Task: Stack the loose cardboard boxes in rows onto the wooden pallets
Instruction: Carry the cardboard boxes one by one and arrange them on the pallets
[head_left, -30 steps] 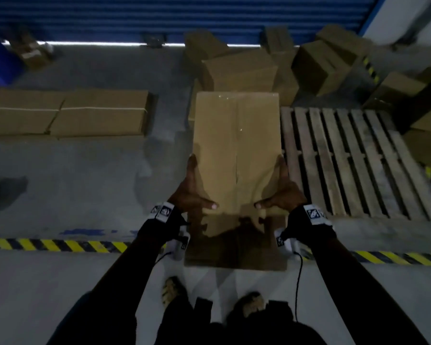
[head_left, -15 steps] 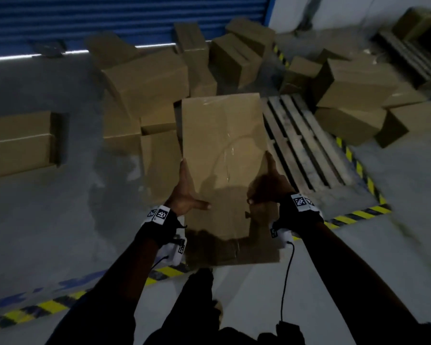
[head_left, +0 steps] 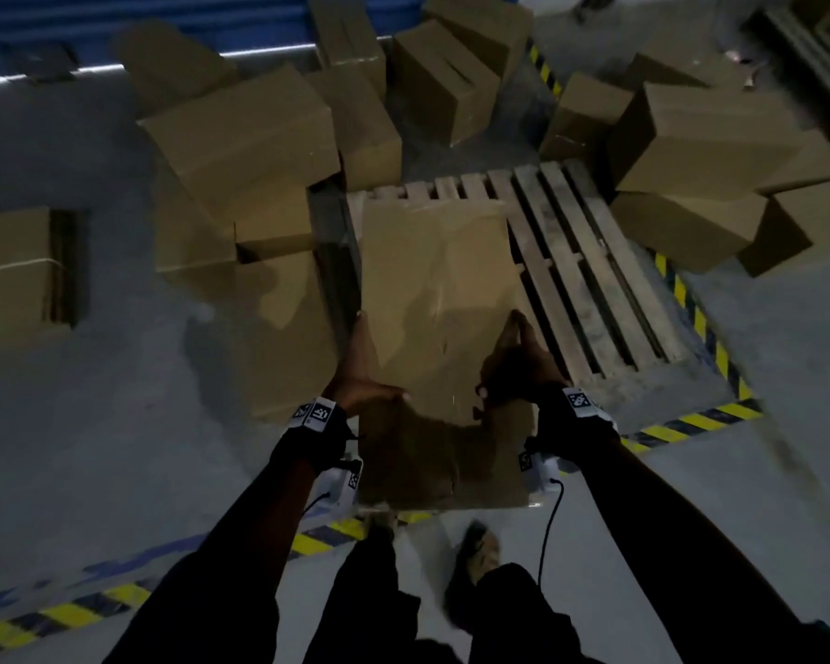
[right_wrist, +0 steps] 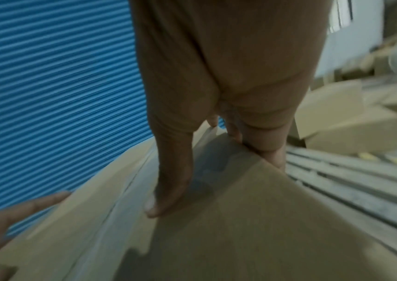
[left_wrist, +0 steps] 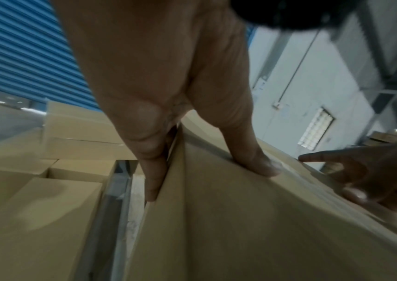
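Two hands: left hand [head_left: 361, 371] and right hand [head_left: 518, 361] clamp a carried box [head_left: 434, 299] from opposite sides, fingers straight along its side walls, thumbs on top.
Head view: box is held in the air above the near left part of the wooden pallet [head_left: 590, 261], whose slats lie bare; loose boxes [head_left: 240, 136] crowd the pallet's far and side edges.
Left wrist view: fingers [left_wrist: 152, 171] lie flat down the box's left wall, thumb [left_wrist: 252, 155] pressing the top.
Right wrist view: blurred; thumb [right_wrist: 168, 182] on top, fingers over the right edge, slats below.
Risk: only palm pressure holds it, so it could slip; set askew, it would spoil the row.
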A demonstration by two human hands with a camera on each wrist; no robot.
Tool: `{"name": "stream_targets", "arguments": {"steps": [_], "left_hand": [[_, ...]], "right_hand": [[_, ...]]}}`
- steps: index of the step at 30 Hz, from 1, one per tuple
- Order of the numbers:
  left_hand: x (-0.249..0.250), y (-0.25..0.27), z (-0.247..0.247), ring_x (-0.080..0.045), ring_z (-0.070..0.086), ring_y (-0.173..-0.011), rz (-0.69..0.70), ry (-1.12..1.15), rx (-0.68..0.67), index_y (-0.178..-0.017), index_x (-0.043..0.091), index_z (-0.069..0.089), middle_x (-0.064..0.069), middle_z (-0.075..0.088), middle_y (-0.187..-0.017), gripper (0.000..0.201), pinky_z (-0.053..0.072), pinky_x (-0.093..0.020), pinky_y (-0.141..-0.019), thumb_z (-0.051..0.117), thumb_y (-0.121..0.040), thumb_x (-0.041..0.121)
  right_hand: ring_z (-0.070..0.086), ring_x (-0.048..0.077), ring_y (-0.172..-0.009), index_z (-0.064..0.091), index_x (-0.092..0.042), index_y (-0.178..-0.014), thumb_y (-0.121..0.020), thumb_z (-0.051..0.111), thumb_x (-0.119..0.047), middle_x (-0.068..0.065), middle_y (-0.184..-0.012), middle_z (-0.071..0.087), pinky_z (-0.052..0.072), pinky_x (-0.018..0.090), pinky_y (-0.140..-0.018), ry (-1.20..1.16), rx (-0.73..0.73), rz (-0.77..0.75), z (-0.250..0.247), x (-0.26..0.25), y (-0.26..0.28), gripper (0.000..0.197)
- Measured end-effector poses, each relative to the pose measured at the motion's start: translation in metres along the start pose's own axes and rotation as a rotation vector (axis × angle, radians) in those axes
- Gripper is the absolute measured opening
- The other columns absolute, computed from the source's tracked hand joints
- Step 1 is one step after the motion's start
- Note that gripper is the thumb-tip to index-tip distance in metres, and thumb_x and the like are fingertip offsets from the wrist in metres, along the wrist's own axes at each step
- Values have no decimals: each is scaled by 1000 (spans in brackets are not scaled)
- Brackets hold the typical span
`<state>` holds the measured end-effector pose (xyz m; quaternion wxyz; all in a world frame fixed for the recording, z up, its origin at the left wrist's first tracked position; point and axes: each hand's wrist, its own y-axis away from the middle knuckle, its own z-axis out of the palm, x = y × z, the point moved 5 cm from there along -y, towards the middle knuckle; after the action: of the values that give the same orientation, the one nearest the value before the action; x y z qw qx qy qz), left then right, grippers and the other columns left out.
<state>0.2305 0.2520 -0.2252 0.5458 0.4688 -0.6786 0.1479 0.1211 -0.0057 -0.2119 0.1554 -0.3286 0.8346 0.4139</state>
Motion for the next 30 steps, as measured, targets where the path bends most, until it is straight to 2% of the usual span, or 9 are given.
{"name": "stream_targets", "arguments": {"steps": [3,5,8,11,14,17,22,25,30], "left_hand": [[2,-16,22,-12,31,-129,-40,92,59,-152,10,9,7,31,-139,111,29,-22,-110,84,-71,5],[-4,-23,41,-22,40,-130,-91,108,108,-151,2,16,1,45,-132,91,35,-15,-101,72,-84,27],[-38,-47,70,-23,31,-141,-114,101,164,-155,16,8,-10,28,-155,142,36,-36,-112,91,-45,49],[-87,-81,102,-26,45,-132,-141,53,179,-156,12,8,-16,25,-158,159,46,-47,-104,94,-31,59],[-135,-126,141,-19,17,-148,-71,-4,208,-154,36,-7,5,4,-164,151,26,-49,-118,97,-44,46],[-182,-174,166,-9,17,-144,-40,-7,219,-155,34,-3,15,11,-159,146,22,-41,-119,98,-49,37],[-260,-233,194,-8,9,-144,-14,-51,277,-156,23,-4,9,7,-160,146,14,-32,-120,94,-50,47],[-300,-252,201,0,12,-131,-32,-79,275,-155,16,-8,12,14,-153,135,15,-17,-107,91,-64,28],[-329,-261,190,-11,46,-122,18,-164,302,-150,11,21,4,47,-136,107,37,-26,-107,89,-68,27]], "right_hand": [[55,31,-122,-9,-36,-155,-50,97,-22,11,-128,62,43,30,-88,-24,2,-33,-6,12,-25,150],[56,30,-121,-4,-35,-155,-48,98,-21,10,-123,64,45,34,-93,-61,1,-102,-7,29,-48,148],[48,23,-125,8,-29,-154,-53,96,-16,4,-134,52,43,27,-94,-111,0,-296,1,55,-90,135],[38,16,-128,20,-23,-150,-55,95,-16,-7,-137,39,35,5,-94,-169,-1,-473,22,91,-152,121],[36,16,-136,22,-33,-149,-54,96,-27,-6,-147,38,36,31,-110,-208,-7,-545,48,134,-225,120],[35,18,-137,16,-39,-150,-53,95,-37,-6,-150,36,36,48,-112,-241,-22,-534,73,166,-285,125],[37,8,-124,17,-26,-154,-64,92,-19,-8,-138,42,35,23,-103,-233,6,-556,107,205,-367,118],[39,10,-129,20,-26,-154,-62,93,-26,-11,-141,41,35,29,-109,-173,-12,-607,128,211,-397,117],[44,19,-134,17,-18,-155,-59,93,-33,0,-148,43,38,41,-112,-13,-155,-722,150,198,-428,123]]}}
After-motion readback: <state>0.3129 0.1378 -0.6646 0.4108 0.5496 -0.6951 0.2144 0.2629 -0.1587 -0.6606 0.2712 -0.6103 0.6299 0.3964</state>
